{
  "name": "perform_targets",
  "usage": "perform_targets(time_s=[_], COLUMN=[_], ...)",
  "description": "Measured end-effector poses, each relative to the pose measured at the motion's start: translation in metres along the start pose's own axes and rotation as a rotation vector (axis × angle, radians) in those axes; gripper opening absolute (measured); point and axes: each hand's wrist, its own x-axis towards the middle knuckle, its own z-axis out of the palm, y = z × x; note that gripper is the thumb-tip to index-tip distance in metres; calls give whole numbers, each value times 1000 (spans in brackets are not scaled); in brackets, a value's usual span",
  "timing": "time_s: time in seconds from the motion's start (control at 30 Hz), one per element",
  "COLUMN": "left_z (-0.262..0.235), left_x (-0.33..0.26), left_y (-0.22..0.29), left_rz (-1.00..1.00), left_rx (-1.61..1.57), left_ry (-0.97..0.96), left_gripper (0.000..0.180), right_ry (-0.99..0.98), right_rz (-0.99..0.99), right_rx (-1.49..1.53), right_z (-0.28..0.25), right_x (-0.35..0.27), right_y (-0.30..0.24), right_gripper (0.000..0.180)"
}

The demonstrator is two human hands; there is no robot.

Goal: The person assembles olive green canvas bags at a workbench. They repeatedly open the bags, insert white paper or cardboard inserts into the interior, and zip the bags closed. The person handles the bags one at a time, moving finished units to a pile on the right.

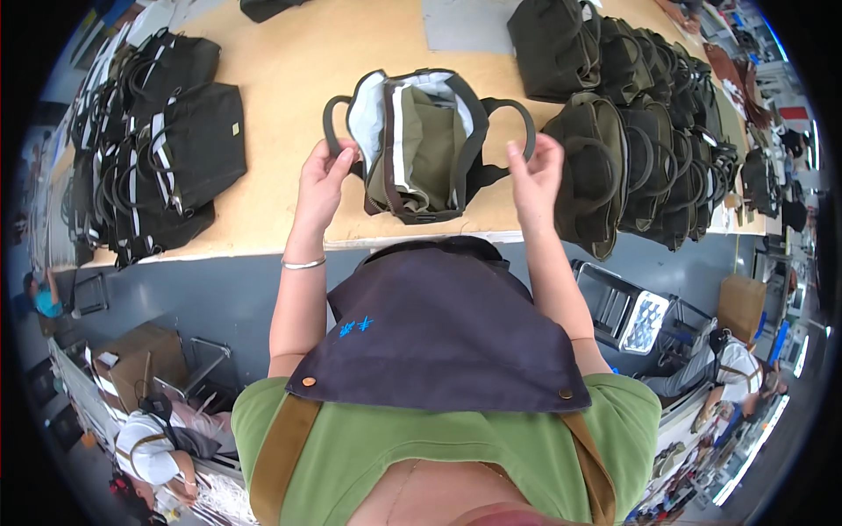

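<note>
While both hands are gripping its loop handles, an olive tote bag (419, 145) is lying open on the wooden table (289, 70).

The left hand (323, 180) is pinching the bag's left handle (331, 123) and the right hand (537, 175) is pinching its right handle (524, 123), the two hands staying well apart with the bag's pale lining showing between them. Left of the left hand, a stack of dark bags (162, 149) with white-striped straps is resting, one bearing a small yellow label (235, 129). Right of the right hand, a row of olive bags (649, 140) is standing packed together. Beyond the hands, a grey sheet (465, 24) is lying on the table.
</note>
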Motion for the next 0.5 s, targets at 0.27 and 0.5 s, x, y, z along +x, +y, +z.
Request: perform_targets(time_s=[0.27, 0.5], left_z=[32, 23], left_x=[5, 8], left_y=[21, 24], left_rz=[30, 87], left_rx=[105, 138], left_ry=[-128, -94], left_gripper=[12, 12], right_ry=[-964, -1410], right_rz=[-621, -170], right_rx=[-511, -1148], right_z=[69, 60], right_x=[18, 55], right_y=[-64, -45], right_gripper=[36, 23])
